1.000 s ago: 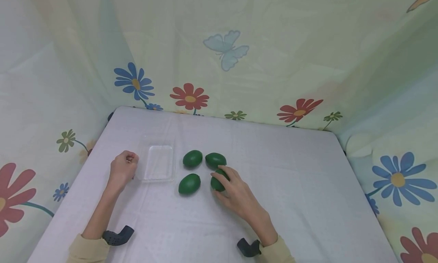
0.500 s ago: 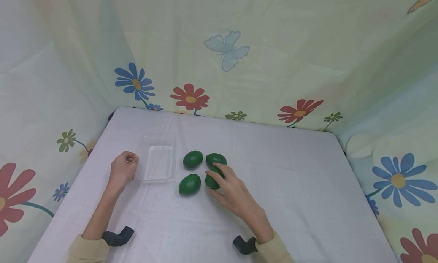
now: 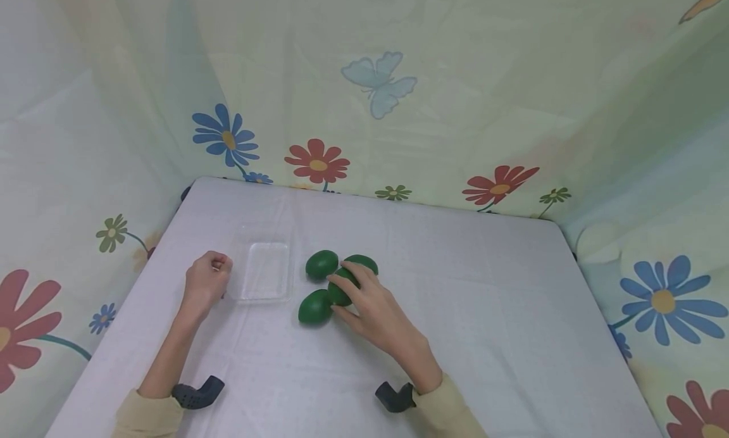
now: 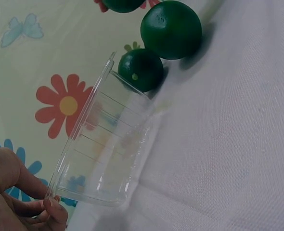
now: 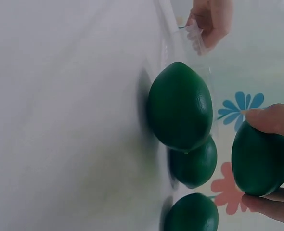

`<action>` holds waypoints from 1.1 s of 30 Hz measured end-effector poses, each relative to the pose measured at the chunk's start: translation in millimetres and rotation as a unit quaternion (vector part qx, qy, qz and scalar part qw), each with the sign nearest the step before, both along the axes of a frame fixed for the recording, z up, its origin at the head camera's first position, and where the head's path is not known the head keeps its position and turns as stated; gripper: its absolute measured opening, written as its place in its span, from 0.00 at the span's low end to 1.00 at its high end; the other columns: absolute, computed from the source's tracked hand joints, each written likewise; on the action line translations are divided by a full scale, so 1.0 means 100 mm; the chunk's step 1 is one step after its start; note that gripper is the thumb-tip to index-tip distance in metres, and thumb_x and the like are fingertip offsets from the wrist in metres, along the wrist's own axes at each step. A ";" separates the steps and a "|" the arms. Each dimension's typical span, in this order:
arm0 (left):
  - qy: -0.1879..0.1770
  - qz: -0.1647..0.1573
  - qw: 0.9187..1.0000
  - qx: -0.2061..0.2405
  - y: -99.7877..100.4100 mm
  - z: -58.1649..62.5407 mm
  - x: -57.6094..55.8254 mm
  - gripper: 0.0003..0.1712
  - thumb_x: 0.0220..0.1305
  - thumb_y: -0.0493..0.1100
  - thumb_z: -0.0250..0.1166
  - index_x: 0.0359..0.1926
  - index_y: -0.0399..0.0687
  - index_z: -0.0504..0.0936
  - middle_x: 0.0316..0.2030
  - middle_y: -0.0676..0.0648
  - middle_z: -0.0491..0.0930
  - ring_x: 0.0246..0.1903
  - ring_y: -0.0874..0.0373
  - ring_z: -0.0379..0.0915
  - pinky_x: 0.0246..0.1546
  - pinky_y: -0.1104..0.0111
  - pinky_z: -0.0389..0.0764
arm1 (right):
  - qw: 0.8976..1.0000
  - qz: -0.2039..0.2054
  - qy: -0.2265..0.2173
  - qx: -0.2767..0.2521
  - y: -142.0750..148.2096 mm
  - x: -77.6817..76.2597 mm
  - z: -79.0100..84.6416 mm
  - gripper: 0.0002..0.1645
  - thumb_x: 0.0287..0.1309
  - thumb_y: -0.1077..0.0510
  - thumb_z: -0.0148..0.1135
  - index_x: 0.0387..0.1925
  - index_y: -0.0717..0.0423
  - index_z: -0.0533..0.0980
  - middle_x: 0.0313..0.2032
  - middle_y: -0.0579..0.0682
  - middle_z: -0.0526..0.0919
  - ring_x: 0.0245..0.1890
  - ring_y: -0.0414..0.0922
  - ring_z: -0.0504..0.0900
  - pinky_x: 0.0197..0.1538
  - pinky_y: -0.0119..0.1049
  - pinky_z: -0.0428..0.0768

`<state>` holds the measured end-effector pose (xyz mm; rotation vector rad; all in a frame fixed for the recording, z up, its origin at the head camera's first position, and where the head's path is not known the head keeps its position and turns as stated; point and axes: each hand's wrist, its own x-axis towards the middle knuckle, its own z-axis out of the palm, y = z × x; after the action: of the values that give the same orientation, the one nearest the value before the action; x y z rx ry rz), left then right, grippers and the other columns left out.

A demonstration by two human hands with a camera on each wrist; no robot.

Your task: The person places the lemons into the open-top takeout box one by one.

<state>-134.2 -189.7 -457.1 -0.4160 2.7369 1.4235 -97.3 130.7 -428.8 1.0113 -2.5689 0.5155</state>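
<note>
My right hand [image 3: 378, 314] holds a green lime [image 3: 343, 288] between thumb and fingers. In the right wrist view that held lime [image 5: 261, 161] is up off the white cloth, apart from the others. Around it in the head view lie a front lime [image 3: 315, 308], a back-left lime [image 3: 321, 264] and a back-right lime [image 3: 366, 261], partly covered by my fingers. To their left stands a clear plastic box [image 3: 264, 299]. My left hand [image 3: 206, 285] pinches its left rim, as the left wrist view shows on the box [image 4: 101, 144].
A white cloth [image 3: 484, 311] covers the table, whose back edge meets a curtain [image 3: 433, 140] printed with flowers and a butterfly. Dark wrist devices sit at both cuffs, a left one [image 3: 199, 393] and a right one [image 3: 395, 398].
My right hand has taken up the lime from the front right and carried it leftward, over between the other limes. The left hand and the box stay where they were.
</note>
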 end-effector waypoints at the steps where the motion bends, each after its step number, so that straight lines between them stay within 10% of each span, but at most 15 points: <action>1: 0.001 -0.001 1.000 0.000 0.00 0.00 0.00 0.20 0.72 0.42 0.49 0.56 0.29 0.72 0.40 0.36 0.76 0.22 0.55 0.74 0.18 0.70 0.75 | 1.000 0.002 0.001 0.002 -0.02 -0.01 0.01 0.32 0.52 0.53 0.72 0.59 0.47 0.73 0.63 0.53 0.71 0.62 0.48 0.72 0.51 0.35 0.83; 33: 0.003 0.005 1.000 -0.010 -0.01 -0.04 -0.03 0.17 0.71 0.41 0.50 0.52 0.31 0.73 0.41 0.36 0.77 0.20 0.54 0.75 0.17 0.70 0.74 | 0.995 0.069 -0.039 0.063 -1.02 -0.36 0.03 0.30 0.60 0.46 0.65 0.63 0.44 0.70 0.65 0.53 0.69 0.63 0.47 0.71 0.49 0.30 0.82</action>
<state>-137.3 -190.4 -460.8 -0.4261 2.7598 1.4038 -133.6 28.6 -425.9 1.2418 -2.6402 0.4398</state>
